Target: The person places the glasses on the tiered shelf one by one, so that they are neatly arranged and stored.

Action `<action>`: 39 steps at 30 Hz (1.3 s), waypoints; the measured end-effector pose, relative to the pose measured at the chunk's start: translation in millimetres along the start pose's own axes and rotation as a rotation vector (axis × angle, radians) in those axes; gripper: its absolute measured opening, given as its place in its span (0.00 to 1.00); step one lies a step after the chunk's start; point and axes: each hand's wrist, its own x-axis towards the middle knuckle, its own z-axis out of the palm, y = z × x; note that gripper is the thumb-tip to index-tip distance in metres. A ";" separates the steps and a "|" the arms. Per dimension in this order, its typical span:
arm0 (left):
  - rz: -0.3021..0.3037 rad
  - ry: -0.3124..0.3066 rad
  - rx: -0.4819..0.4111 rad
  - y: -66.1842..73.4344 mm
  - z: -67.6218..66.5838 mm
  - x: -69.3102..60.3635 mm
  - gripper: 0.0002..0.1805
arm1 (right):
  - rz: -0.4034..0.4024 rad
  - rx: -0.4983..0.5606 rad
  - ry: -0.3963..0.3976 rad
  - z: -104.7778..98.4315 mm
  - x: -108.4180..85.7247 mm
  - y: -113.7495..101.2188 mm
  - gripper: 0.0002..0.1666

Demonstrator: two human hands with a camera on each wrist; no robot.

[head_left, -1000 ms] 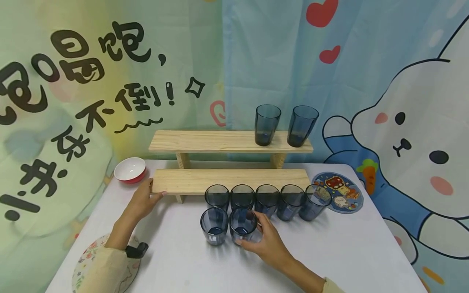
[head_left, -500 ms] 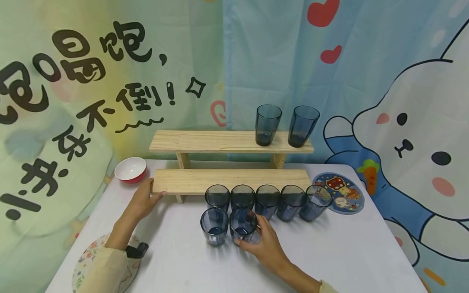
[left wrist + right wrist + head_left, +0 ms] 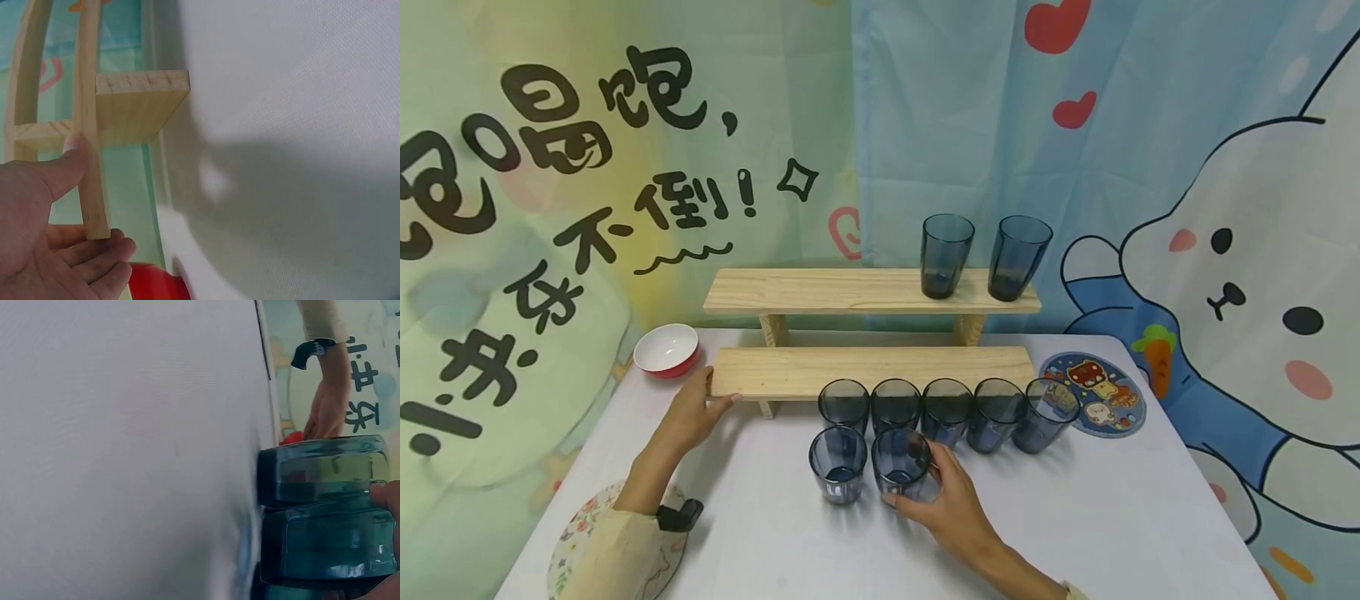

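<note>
In the head view, my right hand (image 3: 957, 510) grips a blue-tinted drinking glass (image 3: 898, 467) on its right side, in the front row. A matching glass (image 3: 837, 467) stands just left of it. Behind them a row of several like glasses (image 3: 947, 417) lines up before the two-tier wooden shelf. My left hand (image 3: 687, 414) holds the left end of the lower shelf board (image 3: 850, 371). From the left wrist view, the thumb (image 3: 70, 159) lies against the board (image 3: 92, 175), with the other fingers by its end. The right wrist view shows the held glass (image 3: 325, 544) beside its neighbour (image 3: 312, 472).
Two more glasses (image 3: 946, 258) stand on the right of the upper board (image 3: 820, 289). A red-and-white bowl (image 3: 667, 352) sits left of the shelf. A round blue patterned mat (image 3: 1108, 400) lies right, and a floral round mat (image 3: 576, 533) is under the left forearm.
The glass in my right hand has shifted slightly right, so a narrow gap shows between it and the glass on its left. My left hand stays on the shelf end.
</note>
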 end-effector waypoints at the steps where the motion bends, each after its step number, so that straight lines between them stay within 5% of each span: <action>1: 0.001 0.001 0.000 -0.2 0.0 0.2 0.42 | -0.001 0.002 0.000 -1.6 -0.7 -1.9 0.49; 12: 0.007 0.001 0.008 -1.6 -0.5 0.8 0.41 | -0.103 -0.009 -0.023 -28.9 -7.2 -43.1 0.49; 20: 0.001 -0.006 0.005 -2.0 -0.9 1.6 0.42 | -0.189 -0.072 -0.004 -48.6 7.3 -84.5 0.48; 32: 0.003 0.004 -0.002 -2.2 0.2 1.3 0.41 | -0.331 -0.077 0.010 -58.6 76.4 -123.7 0.45; 39: 0.007 -0.004 0.004 1.0 -2.0 0.1 0.41 | -0.316 -0.132 0.034 -54.7 122.4 -138.7 0.46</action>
